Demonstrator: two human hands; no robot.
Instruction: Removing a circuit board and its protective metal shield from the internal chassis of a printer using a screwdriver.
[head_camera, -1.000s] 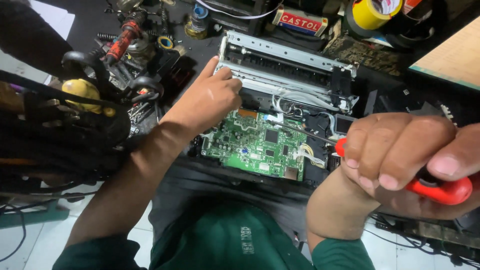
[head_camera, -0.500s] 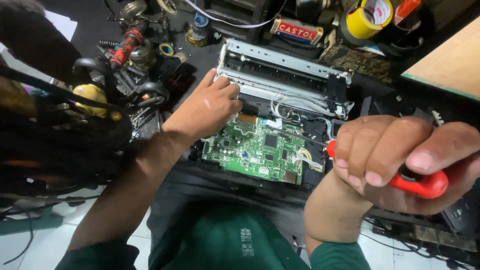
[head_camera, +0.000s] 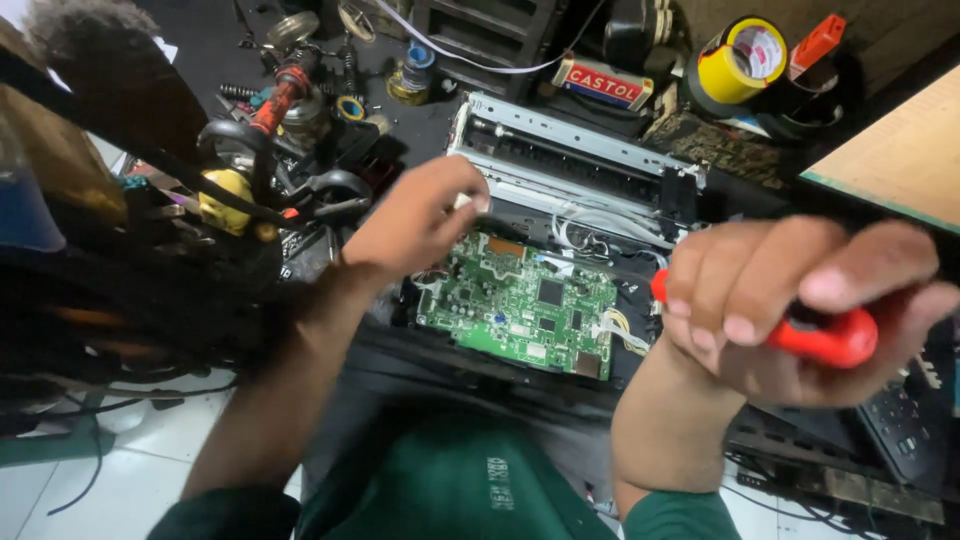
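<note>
printer chassis (head_camera: 580, 175): one green circuit board (head_camera: 520, 312) inside | left hand (head_camera: 415, 222): fingers curled on chassis edge | right hand (head_camera: 790, 300): fingers gripping one red screwdriver handle (head_camera: 825, 338) | tape rolls: one yellow (head_camera: 742, 60)

Green circuit board (head_camera: 520, 308), red tool handle (head_camera: 830, 338), yellow tape roll (head_camera: 735, 62), green shirt (head_camera: 450, 490).

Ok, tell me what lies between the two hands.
In the head view, the green circuit board with white wires lies between left hand and right hand.
</note>
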